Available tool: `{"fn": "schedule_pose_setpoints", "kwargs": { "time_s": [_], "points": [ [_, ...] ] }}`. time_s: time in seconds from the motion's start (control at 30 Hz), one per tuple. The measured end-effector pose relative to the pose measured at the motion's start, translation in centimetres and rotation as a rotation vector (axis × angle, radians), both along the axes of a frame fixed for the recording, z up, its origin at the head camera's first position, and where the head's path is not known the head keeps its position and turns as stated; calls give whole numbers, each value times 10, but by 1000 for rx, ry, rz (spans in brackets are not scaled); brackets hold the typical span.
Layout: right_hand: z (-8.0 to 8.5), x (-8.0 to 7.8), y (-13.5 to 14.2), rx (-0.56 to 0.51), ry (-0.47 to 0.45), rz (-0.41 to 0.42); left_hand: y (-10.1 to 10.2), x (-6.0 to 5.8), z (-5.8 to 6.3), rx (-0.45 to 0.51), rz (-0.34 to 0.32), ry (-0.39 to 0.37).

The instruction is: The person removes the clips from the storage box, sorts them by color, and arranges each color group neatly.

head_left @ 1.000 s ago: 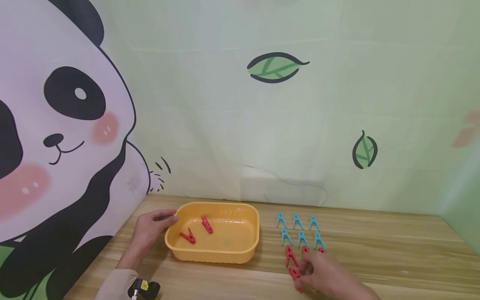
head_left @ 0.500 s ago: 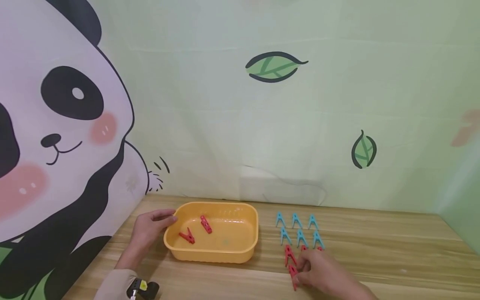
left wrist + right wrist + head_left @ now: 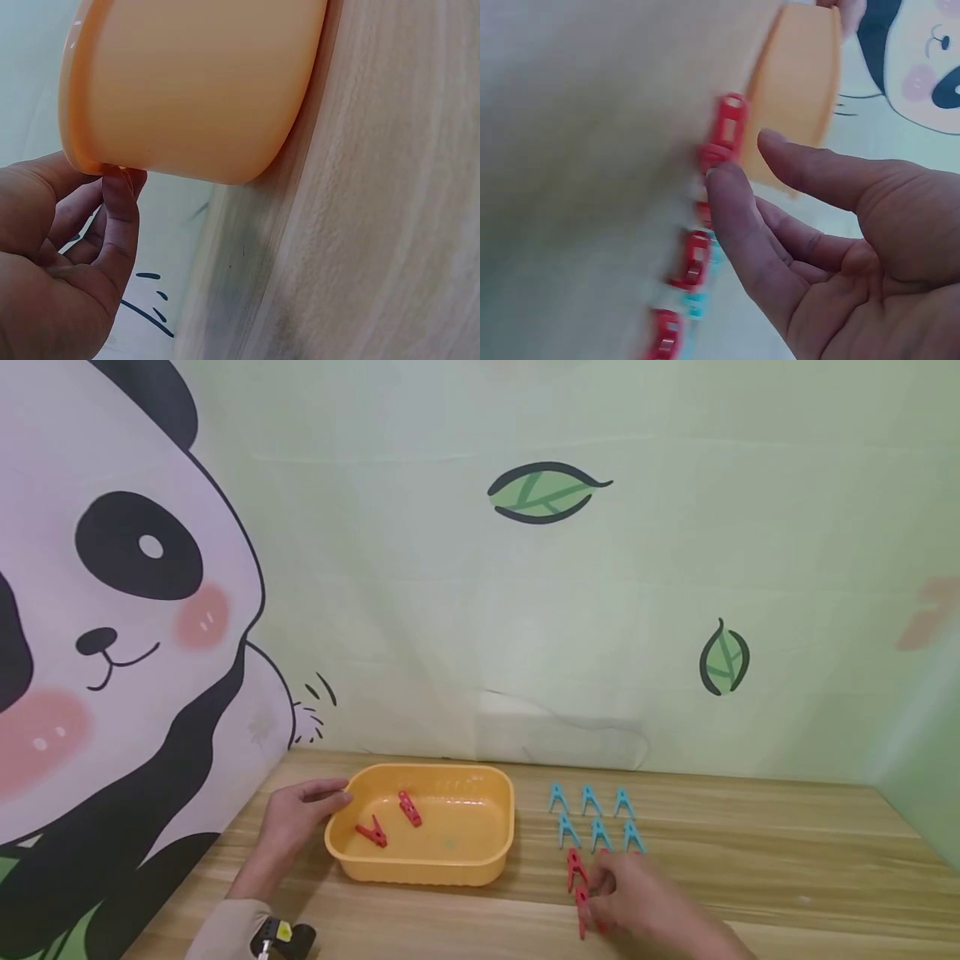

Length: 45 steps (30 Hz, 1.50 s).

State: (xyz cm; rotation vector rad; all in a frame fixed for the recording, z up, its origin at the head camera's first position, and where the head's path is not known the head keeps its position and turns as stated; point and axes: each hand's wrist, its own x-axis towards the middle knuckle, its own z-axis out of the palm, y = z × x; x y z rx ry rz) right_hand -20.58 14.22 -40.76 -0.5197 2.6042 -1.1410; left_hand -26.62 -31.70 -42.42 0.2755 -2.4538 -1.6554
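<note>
In the head view, my left hand point(image 3: 296, 818) pinches the left rim of a yellow plastic basin point(image 3: 420, 872). The left wrist view shows its thumb and fingers at the basin's lip point(image 3: 71, 97). Two red clothespins, one spread point(image 3: 372, 832) and one narrow point(image 3: 409, 808), lie inside. My right hand point(image 3: 645, 897) is low over the table beside a red clothespin point(image 3: 581, 912), just below another red one point(image 3: 575, 868). In the right wrist view, thumb and index finger are parted, the index fingertip right at a red clothespin point(image 3: 730, 124). The hand hides part of the red row.
Several blue clothespins point(image 3: 599, 835) stand in two rows behind the red ones, right of the basin. All this is on a wood-grain table point(image 3: 750, 852). A pale green backdrop point(image 3: 412, 610) with a panda print point(image 3: 180, 635) rises behind and to the left.
My right hand set the red clothespin down below the red row, turning it from slanted to nearly upright, and its fingers loosened. The left hand stays on the basin; the view shifted slightly.
</note>
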Motion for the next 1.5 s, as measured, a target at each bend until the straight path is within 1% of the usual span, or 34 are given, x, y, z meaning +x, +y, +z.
{"fn": "schedule_pose_setpoints", "kwargs": {
  "time_s": [0.07, 0.17, 0.27, 0.33, 0.43, 0.53, 0.63, 0.77, 1.03, 1.2, 1.33, 1.5],
  "points": [
    [6, -1, -2, -5, 63, 18, 0, 1, 0, -5, 1, -3],
    [17, -3, -12, 29, 163, 17, -1, 1, 1, -10, 1, -4],
    [29, -5, -28, 51, 207, 0, -1, 1, 0, -5, 0, 0],
    [35, -6, -40, 40, 228, 0, 0, 1, 0, 0, 3, -2],
    [39, -10, -57, 8, 275, 23, 1, 2, 0, -2, 12, -11],
    [40, -16, -75, -32, 315, 62, 1, 3, 1, -6, 15, -22],
    [37, -25, -93, -78, 352, 91, 0, 3, 2, -3, 13, -22],
    [31, -36, -116, -91, 381, 104, -1, 2, 2, 6, 11, -13],
    [14, -57, -155, -90, 381, 87, 1, 4, 1, 3, 15, -14],
    [3, -69, -171, -85, 387, 61, 0, 3, 0, 2, 20, -12],
    [-2, -77, -181, -67, 373, 44, 0, 2, 0, 3, 21, -13],
    [-4, -86, -191, -51, 357, 61, -1, 1, 0, 14, 6, -1]
  ]
}}
